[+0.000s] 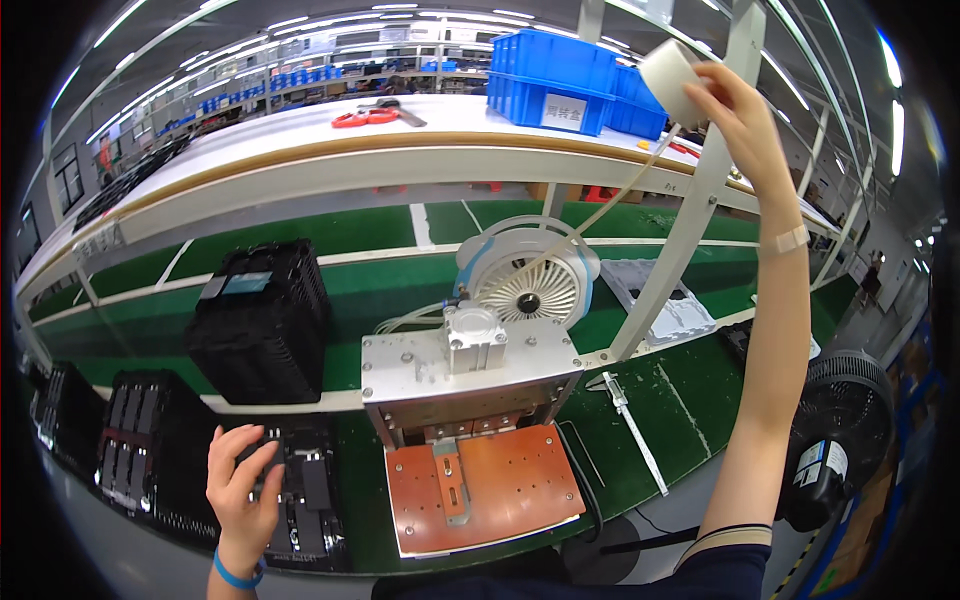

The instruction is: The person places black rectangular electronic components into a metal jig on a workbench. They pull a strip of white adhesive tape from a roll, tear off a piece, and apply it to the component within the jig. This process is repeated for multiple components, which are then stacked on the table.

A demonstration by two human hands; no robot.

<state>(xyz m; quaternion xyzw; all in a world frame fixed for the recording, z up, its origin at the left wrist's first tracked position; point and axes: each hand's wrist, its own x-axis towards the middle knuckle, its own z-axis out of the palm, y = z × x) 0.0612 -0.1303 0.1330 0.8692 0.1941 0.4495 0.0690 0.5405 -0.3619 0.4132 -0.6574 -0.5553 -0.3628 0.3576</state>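
My right hand (738,110) is raised high at the upper right, thumb and fingers closed on a short white cylinder (668,82). Whether it is a tape roll or a cup, I cannot tell. A sloping metal post (690,210) stands right beside that hand. My left hand (243,490) is low on the left, fingers bent and apart, with nothing visible in it. Just beside it lies a black tray (315,500) carrying dark parts. Between my arms sits a metal press (470,365) with an orange base plate (520,480).
Black crates (260,320) stand left of the press. Behind it is a white-blue fan (528,295), and a caliper (635,430) lies to its right. A black fan (835,430) stands at right. Blue bins (550,80) and red-handled tools (365,117) rest on the upper shelf.
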